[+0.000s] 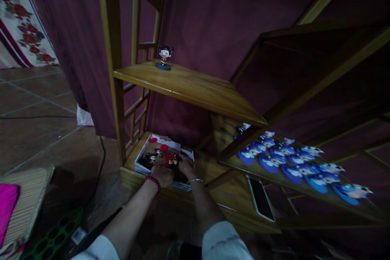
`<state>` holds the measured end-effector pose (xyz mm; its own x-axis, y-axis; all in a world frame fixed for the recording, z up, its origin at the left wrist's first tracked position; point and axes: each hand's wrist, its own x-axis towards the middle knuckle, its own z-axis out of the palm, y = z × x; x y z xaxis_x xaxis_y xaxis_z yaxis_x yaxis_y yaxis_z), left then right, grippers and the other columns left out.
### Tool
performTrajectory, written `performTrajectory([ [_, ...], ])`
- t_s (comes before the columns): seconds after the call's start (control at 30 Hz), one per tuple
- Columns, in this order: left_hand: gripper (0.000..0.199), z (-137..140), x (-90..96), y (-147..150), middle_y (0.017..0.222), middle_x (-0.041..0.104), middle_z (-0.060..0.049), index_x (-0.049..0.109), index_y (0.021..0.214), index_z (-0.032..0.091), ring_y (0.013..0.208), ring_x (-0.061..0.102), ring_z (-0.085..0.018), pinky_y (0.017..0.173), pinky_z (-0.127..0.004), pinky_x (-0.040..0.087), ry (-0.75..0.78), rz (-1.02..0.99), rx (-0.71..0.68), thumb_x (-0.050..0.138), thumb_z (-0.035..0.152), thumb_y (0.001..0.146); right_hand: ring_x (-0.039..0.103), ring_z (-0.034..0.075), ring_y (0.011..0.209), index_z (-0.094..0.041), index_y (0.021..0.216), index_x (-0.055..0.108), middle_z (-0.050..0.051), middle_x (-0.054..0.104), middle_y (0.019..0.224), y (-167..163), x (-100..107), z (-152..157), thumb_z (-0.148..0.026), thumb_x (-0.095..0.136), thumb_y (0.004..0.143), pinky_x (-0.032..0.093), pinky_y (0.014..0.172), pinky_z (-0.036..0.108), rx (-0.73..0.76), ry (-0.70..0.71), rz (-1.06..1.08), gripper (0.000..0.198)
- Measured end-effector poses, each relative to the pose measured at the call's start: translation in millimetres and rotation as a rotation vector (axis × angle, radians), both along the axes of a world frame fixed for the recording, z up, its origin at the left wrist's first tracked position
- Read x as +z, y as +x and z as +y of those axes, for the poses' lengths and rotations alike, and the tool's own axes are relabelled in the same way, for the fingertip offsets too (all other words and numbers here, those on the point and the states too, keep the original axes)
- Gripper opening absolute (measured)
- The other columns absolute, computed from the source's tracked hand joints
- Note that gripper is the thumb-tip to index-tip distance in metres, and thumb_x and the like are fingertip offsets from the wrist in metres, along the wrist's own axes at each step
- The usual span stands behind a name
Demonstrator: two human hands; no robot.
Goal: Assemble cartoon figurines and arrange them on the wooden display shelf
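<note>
A low white cardboard box (pixel 141 169) on the bottom shelf holds several small black-haired figurines (pixel 150 158) and red round pieces (pixel 164 147). Both of my hands reach into it. My left hand (pixel 163 175), with a red bead bracelet at the wrist, is curled over the box's front side; its fingertips are hidden. My right hand (pixel 185 166), wearing a silver bangle, has its fingers bent against a red-and-black figurine (pixel 172 160) between the two hands. Above, a similar figurine (pixel 165 57) stands upright on a dark round base.
The wooden shelf board (pixel 189 85) juts out above the box. To the right, several blue-and-white figurines (pixel 301 170) stand in rows on another shelf. A phone (pixel 261 198) lies near the lower shelf's edge. A green perforated object (pixel 56 235) and black cable (pixel 102 162) are at left.
</note>
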<state>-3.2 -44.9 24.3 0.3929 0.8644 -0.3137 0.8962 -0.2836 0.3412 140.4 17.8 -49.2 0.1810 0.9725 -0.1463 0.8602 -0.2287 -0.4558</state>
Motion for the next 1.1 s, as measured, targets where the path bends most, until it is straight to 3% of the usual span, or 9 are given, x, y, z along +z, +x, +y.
performTrajectory([
  [0.57, 0.040, 8.7, -13.9, -5.6, 0.094, 0.062, -0.013, 0.058, 0.098, 0.016, 0.091, 0.056, -0.027, 0.075, -0.041, 0.042, 0.049, 0.013, 0.044, 0.029, 0.034, 0.078, 0.057, 0.017, 0.086, -0.017, 0.082, 0.064, 0.007, 0.064, 0.089, -0.7, -1.8, 4.0, -0.022, 0.053, 0.068, 0.041, 0.073, 0.022, -0.106, 0.007, -0.073, 0.018],
  [0.8, 0.039, 15.3, -19.5, -7.0, 0.101, 0.060, -0.013, 0.053, 0.106, 0.018, 0.095, 0.054, -0.026, 0.077, -0.040, 0.042, 0.051, 0.000, 0.032, 0.033, 0.033, 0.076, 0.057, 0.018, 0.084, -0.017, 0.080, 0.063, 0.006, 0.063, 0.090, -3.4, -3.5, 2.7, -0.019, 0.052, 0.068, 0.042, 0.070, 0.023, -0.139, 0.001, -0.071, 0.017],
  [0.97, 0.039, 17.1, -19.1, -8.7, 0.107, 0.057, -0.011, 0.051, 0.109, 0.019, 0.099, 0.052, -0.025, 0.081, -0.038, 0.041, 0.041, -0.013, 0.028, 0.034, 0.032, 0.076, 0.058, 0.021, 0.086, -0.012, 0.079, 0.063, 0.012, 0.063, 0.088, -6.2, 0.1, 1.8, -0.012, 0.048, 0.068, 0.041, 0.073, 0.026, -0.166, -0.003, -0.043, 0.019],
  [1.1, 0.040, 21.7, -14.1, -16.9, 0.112, 0.054, -0.010, 0.048, 0.112, 0.022, 0.103, 0.050, -0.024, 0.082, -0.038, 0.040, -0.012, -0.006, 0.054, 0.035, 0.032, 0.076, 0.056, 0.023, 0.092, -0.009, 0.092, 0.059, 0.016, 0.061, 0.095, -7.0, 3.0, -0.3, -0.009, 0.043, 0.070, 0.041, 0.078, 0.028, -0.197, 0.012, 0.011, 0.027],
])
